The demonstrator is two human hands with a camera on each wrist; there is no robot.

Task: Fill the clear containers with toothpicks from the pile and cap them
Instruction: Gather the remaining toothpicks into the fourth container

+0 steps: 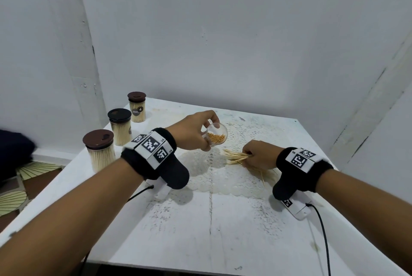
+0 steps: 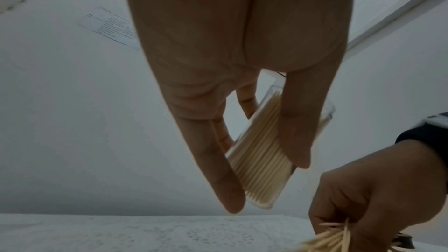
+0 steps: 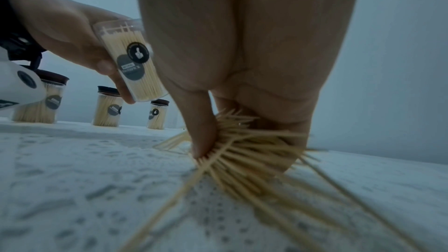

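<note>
The left hand [image 1: 191,129] holds a clear round plastic container [image 1: 215,134] above the white lace mat [image 1: 223,177], fingers and thumb wrapped round its wall. The container is tilted, its open, uncapped mouth toward the person at about five o'clock, and it is partly full of pale wooden toothpicks. Just beside it, at its four o'clock, the right hand [image 1: 259,153] is clenched on a bundle of loose toothpicks [image 1: 236,156], thumb pressing them against the curled fingers, low over the mat. More toothpicks from the pile [image 3: 278,189] fan out beneath that hand, lying on the lace. Well apart at nine o'clock of the hands, three filled containers with dark brown lids [image 1: 120,126] stand upright in a row along the edge of the worn white table [image 1: 223,231].
</note>
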